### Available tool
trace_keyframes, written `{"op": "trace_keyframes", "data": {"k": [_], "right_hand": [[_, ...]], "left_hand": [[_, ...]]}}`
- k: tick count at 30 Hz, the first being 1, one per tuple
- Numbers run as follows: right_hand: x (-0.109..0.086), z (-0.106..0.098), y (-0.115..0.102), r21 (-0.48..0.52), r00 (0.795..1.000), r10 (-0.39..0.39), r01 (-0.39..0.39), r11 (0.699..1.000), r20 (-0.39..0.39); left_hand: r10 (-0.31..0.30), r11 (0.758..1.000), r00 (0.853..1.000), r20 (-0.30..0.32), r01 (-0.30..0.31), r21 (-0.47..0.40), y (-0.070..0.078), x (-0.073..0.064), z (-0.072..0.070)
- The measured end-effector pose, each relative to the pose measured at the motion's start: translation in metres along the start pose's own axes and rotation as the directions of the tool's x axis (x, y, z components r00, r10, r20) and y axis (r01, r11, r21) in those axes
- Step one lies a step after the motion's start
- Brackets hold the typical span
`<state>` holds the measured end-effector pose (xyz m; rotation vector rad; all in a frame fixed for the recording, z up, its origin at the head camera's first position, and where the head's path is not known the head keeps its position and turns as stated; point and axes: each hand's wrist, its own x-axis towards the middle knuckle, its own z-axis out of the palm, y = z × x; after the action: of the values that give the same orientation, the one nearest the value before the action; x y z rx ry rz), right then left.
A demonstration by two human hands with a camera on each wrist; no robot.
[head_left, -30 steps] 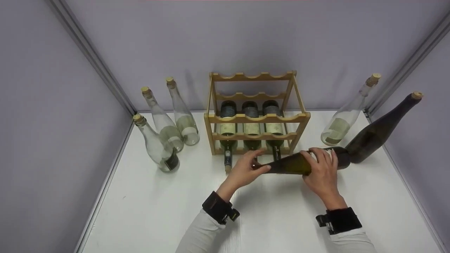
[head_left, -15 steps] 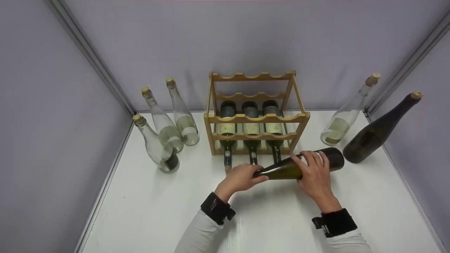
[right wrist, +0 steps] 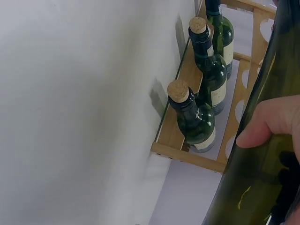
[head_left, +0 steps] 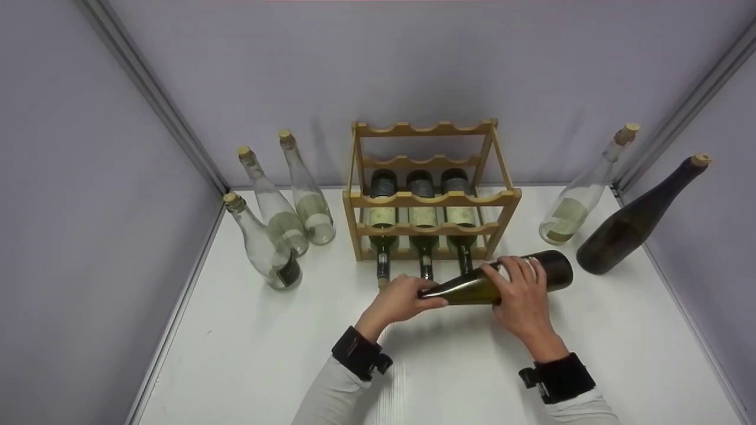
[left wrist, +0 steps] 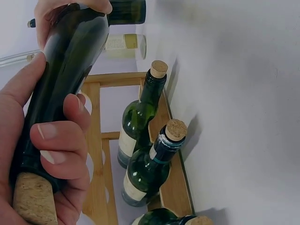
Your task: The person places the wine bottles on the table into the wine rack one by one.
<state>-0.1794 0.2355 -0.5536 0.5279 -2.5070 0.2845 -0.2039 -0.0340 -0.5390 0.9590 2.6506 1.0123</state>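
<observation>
A dark green wine bottle [head_left: 472,289] is held nearly level in front of the wooden wine rack [head_left: 434,199], its base toward the right. My left hand [head_left: 404,298] wraps its fingers round the neck; in the left wrist view the cork [left wrist: 35,199] shows past the little-finger side. My right hand [head_left: 522,301] grips the bottle's body from above, and in the right wrist view its thumb [right wrist: 262,124] lies along the glass. Three corked green bottles lie in the rack's bottom row, necks forward, among them a middle bottle [head_left: 423,242].
Clear corked bottles stand at the left, one with a dark label [head_left: 266,254] nearest. On the right stand a clear bottle [head_left: 576,198] and a dark bottle [head_left: 620,236]. Grey walls [head_left: 106,206] close in the white table [head_left: 248,354] at the back and sides.
Both hands have brought the dark green bottle a little toward me and to the left, away from the standing dark bottle. The left hand's fingers have closed round the neck.
</observation>
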Motion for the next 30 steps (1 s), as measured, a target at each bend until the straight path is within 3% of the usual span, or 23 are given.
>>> {"op": "trace_keyframes", "data": {"k": [6, 15, 21, 30], "right_hand": [[-0.001, 0.002, -0.005, 0.010, 1.000, -0.012, 0.012, 1.000, -0.023], [-0.002, 0.005, -0.011, 0.014, 1.000, -0.019, 0.019, 1.000, -0.015], [0.001, 0.005, -0.016, 0.010, 0.998, -0.049, 0.050, 0.999, -0.027], [0.006, -0.004, -0.026, 0.083, 0.997, -0.070, 0.068, 0.994, 0.022]], "left_hand": [[0.001, 0.997, 1.000, -0.014, -0.002, -0.072, -0.004, -0.004, 0.000], [-0.106, 0.978, 0.994, -0.038, 0.097, -0.185, -0.007, -0.011, 0.001], [-0.147, 0.961, 0.989, -0.027, 0.136, -0.239, -0.011, -0.017, -0.001], [-0.106, 0.947, 0.994, -0.026, 0.093, -0.307, -0.018, -0.030, -0.013]]}}
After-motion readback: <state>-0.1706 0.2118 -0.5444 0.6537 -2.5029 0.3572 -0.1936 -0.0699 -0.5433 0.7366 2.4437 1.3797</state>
